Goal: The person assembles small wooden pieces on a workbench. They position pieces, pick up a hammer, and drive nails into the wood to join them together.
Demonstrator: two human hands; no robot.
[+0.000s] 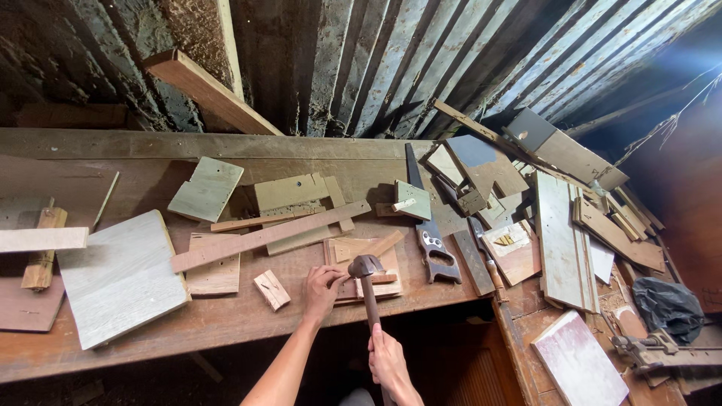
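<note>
Desk (226,319): long wooden top, scattered with offcuts. Pale board (120,278): far left of the grip. Handsaw (430,233): just right of it. Hammer (368,286): head-heavy, stiff; right hand (389,365) grip closed low on the handle, the head over a small wood piece (368,280). That piece: light, rigid, pinned by left hand (322,289) fingertips, left of the head.

Rusty-brown hammer (366,266), black bag (668,304)
</note>
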